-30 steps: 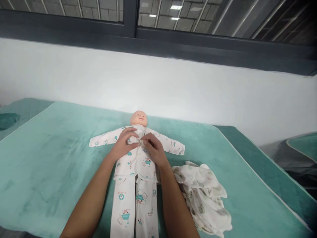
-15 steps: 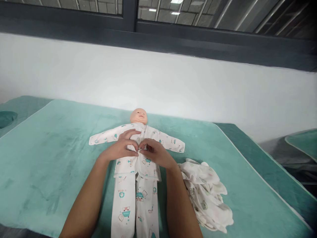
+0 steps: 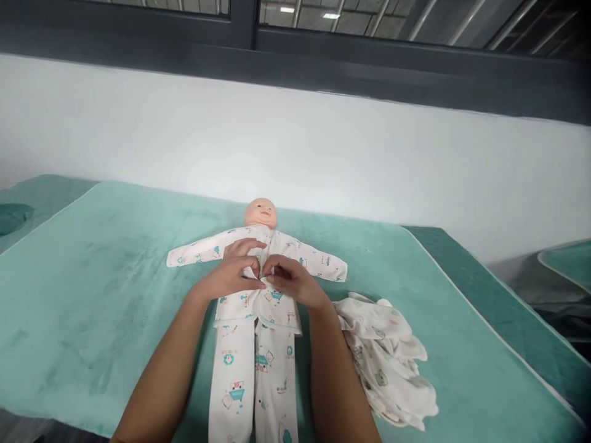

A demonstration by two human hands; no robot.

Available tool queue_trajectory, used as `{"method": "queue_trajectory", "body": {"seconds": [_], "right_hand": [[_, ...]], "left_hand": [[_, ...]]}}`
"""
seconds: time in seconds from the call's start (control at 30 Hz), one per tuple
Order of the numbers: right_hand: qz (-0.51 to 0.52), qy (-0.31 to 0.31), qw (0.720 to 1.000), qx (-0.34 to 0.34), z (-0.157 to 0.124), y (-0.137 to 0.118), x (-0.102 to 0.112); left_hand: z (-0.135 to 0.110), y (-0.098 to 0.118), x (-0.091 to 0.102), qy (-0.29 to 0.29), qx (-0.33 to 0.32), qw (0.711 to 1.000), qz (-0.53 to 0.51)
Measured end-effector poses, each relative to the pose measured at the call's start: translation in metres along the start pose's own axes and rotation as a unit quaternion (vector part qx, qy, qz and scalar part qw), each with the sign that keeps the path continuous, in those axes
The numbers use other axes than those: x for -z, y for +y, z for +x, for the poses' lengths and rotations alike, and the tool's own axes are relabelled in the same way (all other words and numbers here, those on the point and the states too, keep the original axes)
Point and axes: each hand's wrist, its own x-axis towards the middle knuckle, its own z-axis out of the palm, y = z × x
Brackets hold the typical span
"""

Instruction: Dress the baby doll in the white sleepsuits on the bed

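A baby doll (image 3: 261, 213) lies on its back, its head toward the wall and both sleeves spread wide. It wears a white printed jacket (image 3: 279, 314) and matching trousers (image 3: 231, 381). Over the middle of the chest, my left hand (image 3: 235, 271) pinches the jacket's front edge between thumb and fingers. My right hand (image 3: 293, 280) meets it there, its thumb and index finger closed on the other side of the front opening. The fingertips nearly touch, and whatever fastener is between them is hidden.
A crumpled white printed cloth (image 3: 388, 363) lies right of the doll, close to my right forearm. Beneath everything spreads a green mat (image 3: 115, 295). Behind it rise a white wall (image 3: 295, 147) and a dark window frame (image 3: 369, 64). Another green-covered surface (image 3: 567, 264) stands at the far right.
Both hands stay at the jacket front with almost the same grip, the fingers shifting only slightly. The view has tilted down a little.
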Motion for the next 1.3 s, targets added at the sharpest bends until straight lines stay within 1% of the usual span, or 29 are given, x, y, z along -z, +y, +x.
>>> {"method": "queue_trajectory", "body": {"seconds": [0.1, 0.13, 0.2, 0.27, 0.33, 0.4, 0.43, 0.47, 0.53, 0.6, 0.67, 0.73, 0.77, 0.8, 0.83, 0.87, 0.9, 0.93, 0.97, 1.0, 1.03, 1.07, 1.13, 1.17, 1.2, 1.23, 1.27, 1.3], "right_hand": [[0.020, 0.000, 1.000, 0.000, -0.002, 0.001, 0.003], [0.021, 0.012, 1.000, 0.001, -0.002, 0.002, 0.004], [0.021, 0.061, 0.998, -0.007, -0.001, 0.003, 0.003], [0.023, 0.131, 0.991, -0.026, 0.003, 0.006, 0.002], [0.022, 0.227, 0.973, -0.047, 0.008, 0.012, 0.001], [0.003, 0.331, 0.941, -0.064, 0.012, 0.020, 0.003], [-0.011, 0.367, 0.928, -0.071, 0.014, 0.024, 0.004], [-0.026, 0.383, 0.920, -0.077, 0.016, 0.027, 0.005], [-0.056, 0.375, 0.921, -0.089, 0.019, 0.034, 0.007], [-0.081, 0.360, 0.924, -0.102, 0.020, 0.039, 0.009], [-0.098, 0.354, 0.923, -0.117, 0.018, 0.042, 0.014], [-0.129, 0.352, 0.918, -0.127, 0.011, 0.046, 0.025], [-0.158, 0.369, 0.907, -0.127, 0.006, 0.047, 0.032], [-0.196, 0.402, 0.886, -0.125, 0.000, 0.048, 0.041], [-0.237, 0.445, 0.855, -0.120, -0.006, 0.049, 0.051], [-0.273, 0.492, 0.819, -0.112, -0.012, 0.049, 0.059], [-0.297, 0.533, 0.785, -0.103, -0.017, 0.048, 0.065], [-0.306, 0.561, 0.763, -0.092, -0.020, 0.047, 0.069], [-0.300, 0.573, 0.759, -0.078, -0.022, 0.046, 0.068], [-0.280, 0.570, 0.770, -0.063, -0.021, 0.044, 0.064], [-0.253, 0.554, 0.792, -0.045, -0.018, 0.042, 0.057], [-0.226, 0.521, 0.823, -0.027, -0.013, 0.040, 0.047], [-0.197, 0.413, 0.889, 0.009, 0.000, 0.038, 0.024], [-0.199, 0.351, 0.915, 0.023, 0.006, 0.038, 0.015], [-0.208, 0.298, 0.931, 0.034, 0.012, 0.039, 0.008], [-0.223, 0.262, 0.938, 0.040, 0.017, 0.041, 0.004], [-0.242, 0.245, 0.938, 0.038, 0.021, 0.044, 0.004], [-0.263, 0.244, 0.933, 0.028, 0.023, 0.048, 0.006]], "left_hand": [[0.001, 0.001, 0.000, 0.031, 0.009, 0.999, -0.008], [0.001, 0.001, 0.000, 0.041, 0.012, 0.999, -0.020], [0.001, -0.002, 0.000, 0.062, 0.023, 0.995, -0.068], [0.002, -0.008, -0.001, 0.118, 0.041, 0.985, -0.122], [0.002, -0.016, -0.002, 0.202, 0.075, 0.966, -0.143], [0.002, -0.028, -0.001, 0.277, 0.143, 0.940, -0.136], [0.001, -0.034, 0.000, 0.303, 0.184, 0.926, -0.131], [-0.001, -0.040, 0.002, 0.324, 0.222, 0.911, -0.127], [-0.007, -0.053, 0.010, 0.360, 0.282, 0.882, -0.109], [-0.014, -0.063, 0.019, 0.389, 0.327, 0.859, -0.058], [-0.022, -0.070, 0.028, 0.401, 0.372, 0.837, 0.004], [-0.027, -0.075, 0.033, 0.399, 0.396, 0.826, 0.042], [-0.029, -0.077, 0.035, 0.396, 0.396, 0.827, 0.044], [-0.030, -0.078, 0.035, 0.396, 0.388, 0.831, 0.037], [-0.031, -0.079, 0.035, 0.403, 0.376, 0.834, 0.027], [-0.032, -0.079, 0.035, 0.418, 0.361, 0.833, 0.018], [-0.033, -0.078, 0.035, 0.444, 0.346, 0.827, 0.017], [-0.032, -0.076, 0.035, 0.473, 0.327, 0.817, 0.026], [-0.031, -0.074, 0.033, 0.500, 0.302, 0.811, 0.043], [-0.028, -0.071, 0.031, 0.514, 0.268, 0.812, 0.065], [-0.025, -0.067, 0.027, 0.509, 0.227, 0.826, 0.084], [-0.019, -0.062, 0.022, 0.485, 0.181, 0.850, 0.096], [-0.007, -0.056, 0.010, 0.394, 0.101, 0.906, 0.115], [-0.001, -0.054, 0.003, 0.342, 0.079, 0.928, 0.127], [0.004, -0.055, -0.002, 0.293, 0.072, 0.943, 0.141], [0.008, -0.056, -0.007, 0.255, 0.078, 0.951, 0.159], [0.011, -0.059, -0.009, 0.227, 0.095, 0.952, 0.179], [0.011, -0.062, -0.010, 0.209, 0.119, 0.950, 0.201]]}}
